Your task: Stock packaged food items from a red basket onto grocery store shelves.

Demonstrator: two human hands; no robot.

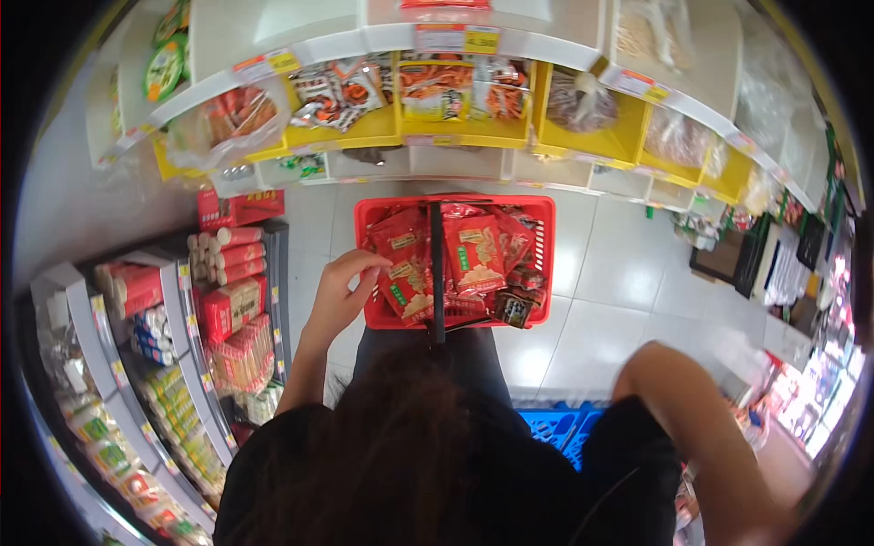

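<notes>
A red plastic shopping basket (554, 256) with a black handle (438, 273) across its middle sits in front of me, above my legs in the picture. Red snack packets (474, 256) fill most of it, and smaller dark brown packets (512, 308) lie in its near right corner. My left hand (351, 280) is at the basket's left side, thumb and forefinger bent close to a red packet (408, 290); whether they touch it I cannot tell. My right arm is bent outward at the right, and its hand is out of clear view near the lower right edge.
Ahead curves a white shelf with yellow bins (471, 130) of bagged snacks. A left shelf holds noodle packs (239, 355) and rolled red packages (239, 256). A blue plastic crate (563, 426) stands near my right side on the tiled floor (608, 273). More goods line the right.
</notes>
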